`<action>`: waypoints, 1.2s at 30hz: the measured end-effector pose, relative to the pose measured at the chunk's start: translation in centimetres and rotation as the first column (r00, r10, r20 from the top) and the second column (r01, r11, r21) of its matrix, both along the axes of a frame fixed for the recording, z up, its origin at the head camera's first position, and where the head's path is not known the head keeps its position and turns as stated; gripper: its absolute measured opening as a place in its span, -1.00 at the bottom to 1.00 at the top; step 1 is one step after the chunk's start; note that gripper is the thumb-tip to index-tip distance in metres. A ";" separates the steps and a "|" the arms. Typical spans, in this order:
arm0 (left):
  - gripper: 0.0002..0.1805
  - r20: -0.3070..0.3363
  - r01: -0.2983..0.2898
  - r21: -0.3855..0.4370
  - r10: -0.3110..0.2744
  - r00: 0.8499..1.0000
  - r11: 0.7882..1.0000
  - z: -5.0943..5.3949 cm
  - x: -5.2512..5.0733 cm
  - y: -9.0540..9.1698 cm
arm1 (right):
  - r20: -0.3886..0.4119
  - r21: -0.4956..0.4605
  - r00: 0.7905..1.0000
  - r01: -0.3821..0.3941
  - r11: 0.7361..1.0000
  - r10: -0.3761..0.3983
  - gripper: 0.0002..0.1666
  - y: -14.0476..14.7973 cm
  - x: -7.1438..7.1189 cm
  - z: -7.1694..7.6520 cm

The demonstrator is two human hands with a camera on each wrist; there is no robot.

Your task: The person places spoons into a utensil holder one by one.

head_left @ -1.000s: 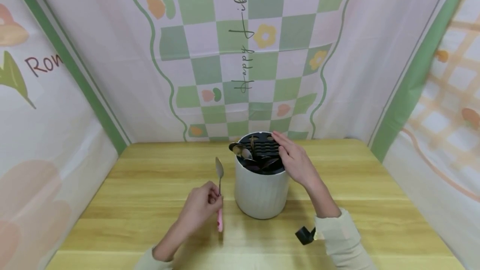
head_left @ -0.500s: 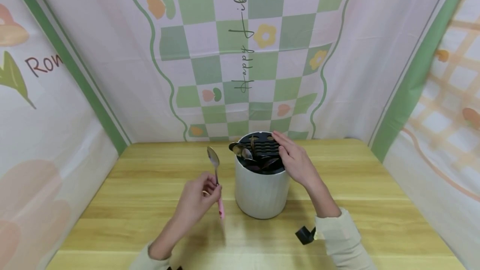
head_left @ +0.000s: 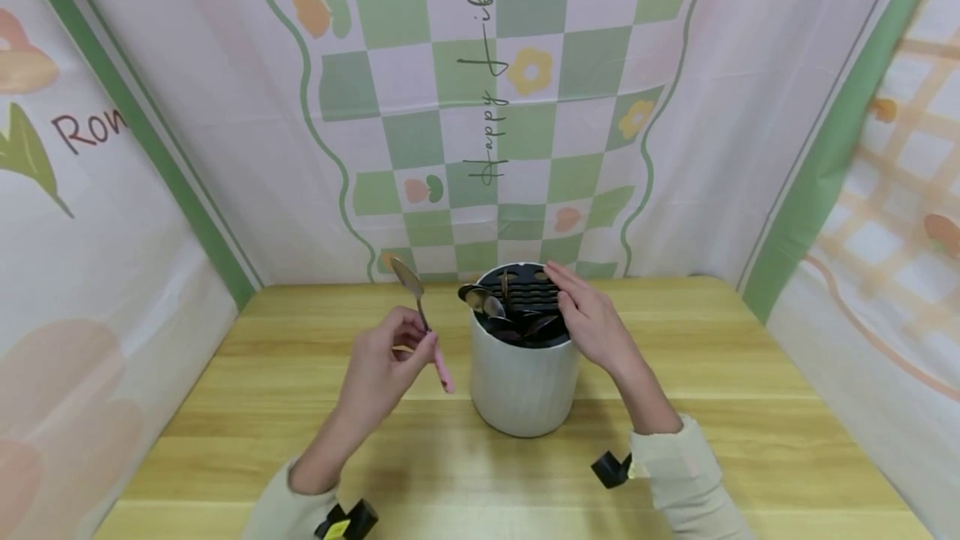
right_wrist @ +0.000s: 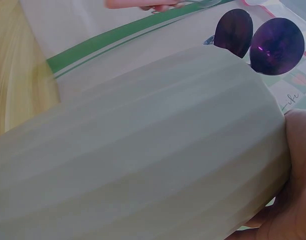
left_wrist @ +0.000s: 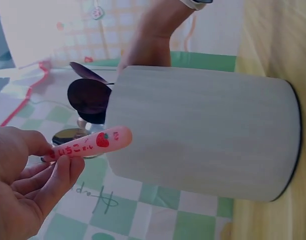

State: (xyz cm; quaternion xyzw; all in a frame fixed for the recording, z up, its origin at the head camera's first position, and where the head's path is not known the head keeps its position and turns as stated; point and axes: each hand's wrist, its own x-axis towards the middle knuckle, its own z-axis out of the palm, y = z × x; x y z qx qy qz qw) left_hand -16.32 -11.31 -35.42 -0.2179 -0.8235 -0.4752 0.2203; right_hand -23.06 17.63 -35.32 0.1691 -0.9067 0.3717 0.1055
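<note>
A spoon with a pink handle (head_left: pixel 444 371) and a metal bowl (head_left: pixel 407 277) is pinched by my left hand (head_left: pixel 378 369), raised left of a white ribbed utensil holder (head_left: pixel 523 390). In the left wrist view, its pink handle end (left_wrist: pixel 105 140) bears a strawberry print and points toward the holder's side. The holder stands upright with a black slotted insert (head_left: pixel 536 294) in its top. Several spoons (head_left: pixel 480 300) stick out at its left and front. My right hand (head_left: pixel 596 323) rests on the holder's right rim, fingers fairly straight along it.
The holder stands on a light wooden table (head_left: pixel 690 373). Behind it hangs a green-and-white checked cloth (head_left: pixel 457 107), with more printed cloth at both sides. Black wrist cameras (head_left: pixel 611 469) are strapped near both sleeves.
My left hand has lifted the spoon up from near the table, its bowl now tilting farther left. My right hand and the holder have stayed put.
</note>
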 end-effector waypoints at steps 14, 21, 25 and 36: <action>-0.88 -0.154 0.063 0.094 -0.048 0.987 0.994 2.2 -0.6 2.0 | 0.010 0.004 1.000 0.001 1.000 -0.001 -0.44 -0.1 -0.1 0.0; -0.87 -0.209 0.069 0.105 -0.046 0.977 0.992 2.6 -1.2 3.0 | 0.014 0.002 1.000 0.004 1.000 -0.004 -0.44 -0.1 -0.1 -0.1; -0.87 -0.232 0.065 0.114 -0.037 0.972 0.991 2.5 -1.6 3.5 | 0.009 0.006 1.000 0.008 1.000 -0.008 -0.44 -0.1 0.0 0.0; -0.87 -0.253 0.046 0.046 -0.033 0.967 0.998 1.9 -2.4 5.0 | 0.004 0.008 1.000 0.010 1.000 -0.010 -0.45 0.0 -0.1 0.1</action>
